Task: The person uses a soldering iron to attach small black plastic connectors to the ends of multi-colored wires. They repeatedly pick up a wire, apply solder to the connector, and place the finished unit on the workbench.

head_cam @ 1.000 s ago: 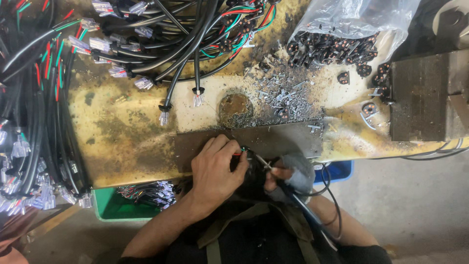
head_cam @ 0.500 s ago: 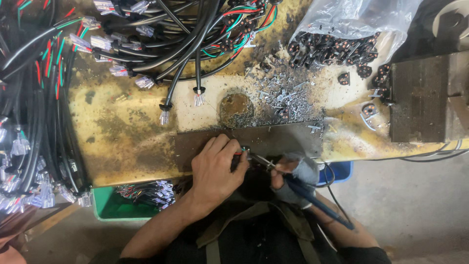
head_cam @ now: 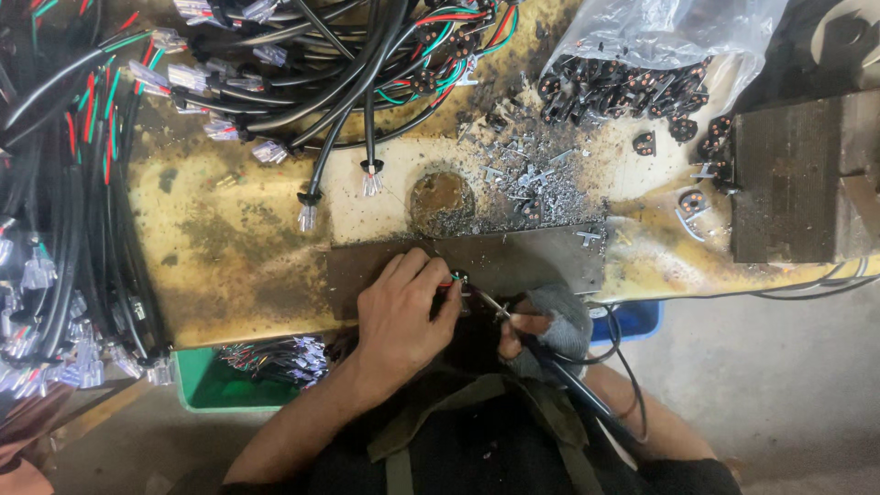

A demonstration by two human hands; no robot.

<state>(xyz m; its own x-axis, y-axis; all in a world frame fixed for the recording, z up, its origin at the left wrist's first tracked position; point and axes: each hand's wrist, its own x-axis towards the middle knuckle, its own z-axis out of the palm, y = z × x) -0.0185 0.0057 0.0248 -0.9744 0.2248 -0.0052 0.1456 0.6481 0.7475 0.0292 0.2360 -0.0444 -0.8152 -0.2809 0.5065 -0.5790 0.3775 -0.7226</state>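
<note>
Wires (head_cam: 456, 280), thin red and green strands, sit pinched in the bare left hand (head_cam: 403, 316) at the stained desk's (head_cam: 229, 247) edge; the grey-gloved right hand (head_cam: 541, 330) grips a slim soldering iron (head_cam: 513, 325), tip touching them.

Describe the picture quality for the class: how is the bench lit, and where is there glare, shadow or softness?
Head view: even light on the yellowed bench; white glare on the clear plastic bag; the cable bundle at the left edge falls into shadow; the left hand is sharp enough, while the soldering tool in the gloved right hand looks slightly soft.
</note>
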